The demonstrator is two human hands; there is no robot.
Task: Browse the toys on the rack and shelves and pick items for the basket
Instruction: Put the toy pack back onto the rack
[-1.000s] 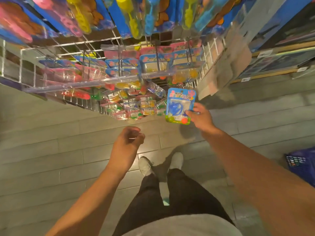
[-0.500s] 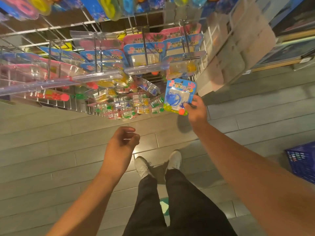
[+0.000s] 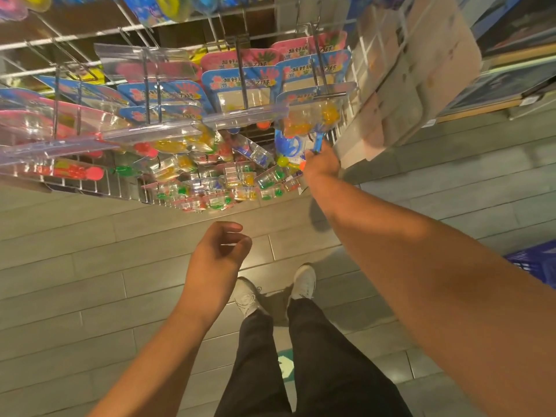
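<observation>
A wire rack (image 3: 90,188) holds several hanging blister packs of small toys on metal hooks. My right hand (image 3: 322,165) grips a blue toy pack (image 3: 290,149) with a blue ring and coloured balls, held up against the rack under a hooked pack of yellow and orange balls (image 3: 313,115). Part of the blue pack is hidden behind that pack. My left hand (image 3: 215,260) hovers lower, over the floor, fingers loosely curled with nothing in them. The blue basket (image 3: 538,263) stands on the floor at the right edge, partly behind my right arm.
Beige packs (image 3: 406,85) hang on the rack's right side. Shelves with boxed goods (image 3: 511,76) run along the upper right. Grey plank floor (image 3: 90,281) lies below. My legs and white shoes (image 3: 304,281) stand just in front of the rack.
My right hand has carried the blue toy pack up and in toward the rack, so it now sits partly under the hanging packs. The view has tilted closer; the left hand barely moved.
</observation>
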